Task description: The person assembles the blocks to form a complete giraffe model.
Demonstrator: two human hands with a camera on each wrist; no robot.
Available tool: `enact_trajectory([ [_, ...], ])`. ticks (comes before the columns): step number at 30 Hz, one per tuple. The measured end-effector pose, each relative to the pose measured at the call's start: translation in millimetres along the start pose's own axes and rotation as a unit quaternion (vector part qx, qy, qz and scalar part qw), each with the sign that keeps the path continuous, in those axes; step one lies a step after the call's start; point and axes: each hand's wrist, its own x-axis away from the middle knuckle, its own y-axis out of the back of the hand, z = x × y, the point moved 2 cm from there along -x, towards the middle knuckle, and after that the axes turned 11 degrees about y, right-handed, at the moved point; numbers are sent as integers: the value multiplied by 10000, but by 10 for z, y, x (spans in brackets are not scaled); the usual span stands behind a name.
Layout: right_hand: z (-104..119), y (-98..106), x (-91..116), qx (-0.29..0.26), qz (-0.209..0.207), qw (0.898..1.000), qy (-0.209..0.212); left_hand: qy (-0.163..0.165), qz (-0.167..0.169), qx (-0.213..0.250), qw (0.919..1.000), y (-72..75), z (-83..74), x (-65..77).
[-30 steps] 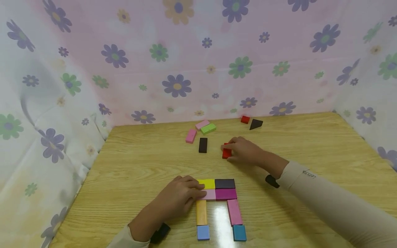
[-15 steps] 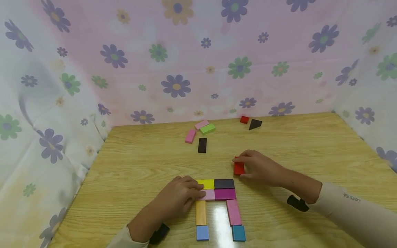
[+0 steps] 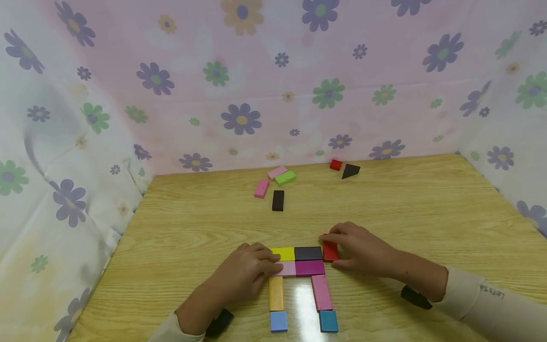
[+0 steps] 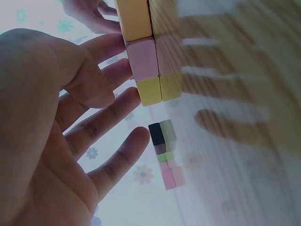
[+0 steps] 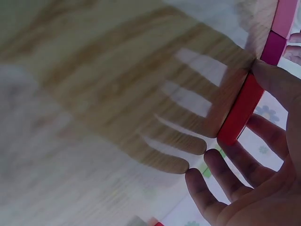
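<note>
Your right hand (image 3: 363, 251) pinches the red block (image 3: 330, 250) just beside the grey block (image 3: 308, 253), well inside the surface (image 3: 205, 209)'s far edge (your relaxed left hand (image 3: 245, 268) touches the yellow block (image 3: 286, 253)), apparently placing it; next, likely, align and release.

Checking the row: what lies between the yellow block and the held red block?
The head view shows a dark block between the yellow block and the held red block.

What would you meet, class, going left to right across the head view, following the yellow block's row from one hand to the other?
Left hand, yellow block, black block, red block, right hand.
</note>
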Motion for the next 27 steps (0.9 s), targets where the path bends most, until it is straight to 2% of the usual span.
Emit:
enact_trajectory([
  [12,-6,-20,9,82,-67,9999,27,28,13,-8,10000,0,1,2],
  [27,-109,77,-76,-305,577,9975,-258,-5,-53,-38,10000,-7,6,6],
])
